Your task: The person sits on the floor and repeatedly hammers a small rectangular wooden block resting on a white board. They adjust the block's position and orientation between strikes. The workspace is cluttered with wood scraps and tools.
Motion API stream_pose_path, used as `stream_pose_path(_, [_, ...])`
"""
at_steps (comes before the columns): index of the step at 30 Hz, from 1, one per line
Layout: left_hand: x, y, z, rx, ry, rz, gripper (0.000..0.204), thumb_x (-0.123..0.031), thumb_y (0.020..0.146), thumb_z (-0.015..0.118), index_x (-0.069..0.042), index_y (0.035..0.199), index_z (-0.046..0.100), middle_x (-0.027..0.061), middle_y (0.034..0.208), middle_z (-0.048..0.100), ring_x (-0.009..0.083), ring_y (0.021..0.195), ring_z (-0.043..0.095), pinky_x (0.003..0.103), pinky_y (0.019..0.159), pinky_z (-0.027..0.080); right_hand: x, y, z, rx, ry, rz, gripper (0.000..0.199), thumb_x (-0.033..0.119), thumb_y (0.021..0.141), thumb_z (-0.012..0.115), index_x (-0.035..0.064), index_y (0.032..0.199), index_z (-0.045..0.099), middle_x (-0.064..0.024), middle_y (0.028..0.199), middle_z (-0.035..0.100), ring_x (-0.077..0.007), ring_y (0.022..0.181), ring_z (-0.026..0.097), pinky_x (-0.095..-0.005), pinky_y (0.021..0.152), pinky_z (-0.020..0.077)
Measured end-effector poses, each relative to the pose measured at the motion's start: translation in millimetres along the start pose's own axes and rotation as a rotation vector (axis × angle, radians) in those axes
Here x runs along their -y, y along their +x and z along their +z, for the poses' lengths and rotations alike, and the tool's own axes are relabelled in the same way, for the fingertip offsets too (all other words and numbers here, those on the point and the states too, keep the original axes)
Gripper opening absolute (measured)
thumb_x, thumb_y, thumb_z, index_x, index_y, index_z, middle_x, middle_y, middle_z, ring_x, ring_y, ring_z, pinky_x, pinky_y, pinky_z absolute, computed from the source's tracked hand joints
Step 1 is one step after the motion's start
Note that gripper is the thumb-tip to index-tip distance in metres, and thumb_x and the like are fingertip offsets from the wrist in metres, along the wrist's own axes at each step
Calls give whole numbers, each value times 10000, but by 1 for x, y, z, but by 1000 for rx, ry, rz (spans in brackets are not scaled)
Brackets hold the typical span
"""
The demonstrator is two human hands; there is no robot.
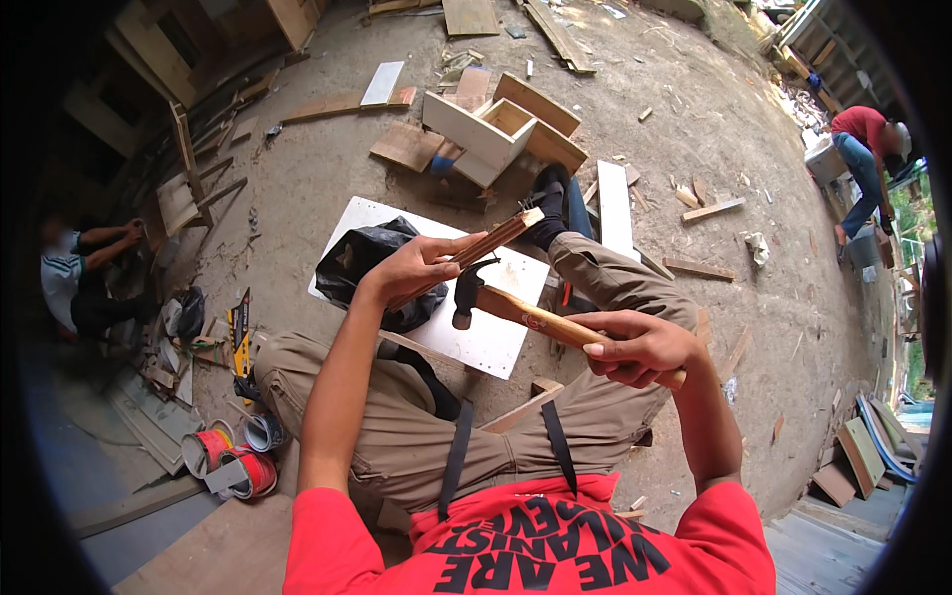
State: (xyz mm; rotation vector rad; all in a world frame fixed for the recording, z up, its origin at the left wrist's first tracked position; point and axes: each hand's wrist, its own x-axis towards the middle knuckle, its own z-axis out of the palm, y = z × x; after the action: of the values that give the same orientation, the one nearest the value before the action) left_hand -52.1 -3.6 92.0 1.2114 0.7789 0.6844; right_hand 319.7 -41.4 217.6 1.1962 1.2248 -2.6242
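Observation:
My left hand grips a narrow, grooved strip of wood, its pale, splintered end pointing up and away to the right. My right hand is wrapped round the wooden handle of a claw hammer. The hammer's dark head is just below the strip, with the claw against or very near its underside; I cannot tell if they touch. Under both hands a white board lies in front of my crossed legs. A crumpled black plastic bag rests on its left part, partly behind my left hand.
Beyond the board stands a wooden box frame. A yellow-and-black saw and red tins sit to my left. Wood scraps and a white plank lie about. One person sits far left; another bends far right.

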Motion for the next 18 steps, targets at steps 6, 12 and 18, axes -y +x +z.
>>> stream_pose_path(6, [-1,2,8,-19,-49,-28,866,-327,801,861,-9,1496,453,88,1439,573,129,1203,559,279,1065,423,-8,1,-2,-79,-62,9,587,191,1023,616,105,1552,377,2,767,502,-17,522,366,-188,399,266])
stream_pose_path(12, [9,1,4,-9,-97,-73,952,-318,717,918,10,1484,460,109,1415,580,116,1180,565,233,940,471,0,-1,-7,-21,-187,57,560,253,1017,629,155,1530,425,30,803,511,-24,579,389,-187,449,295])
stream_pose_path(18, [6,-3,5,2,-24,-98,1033,-422,700,916,48,1483,434,136,1456,543,152,1243,546,262,993,455,-5,-3,-10,-35,-180,87,549,260,1011,638,174,1519,448,34,803,510,-27,587,396,-187,455,298])
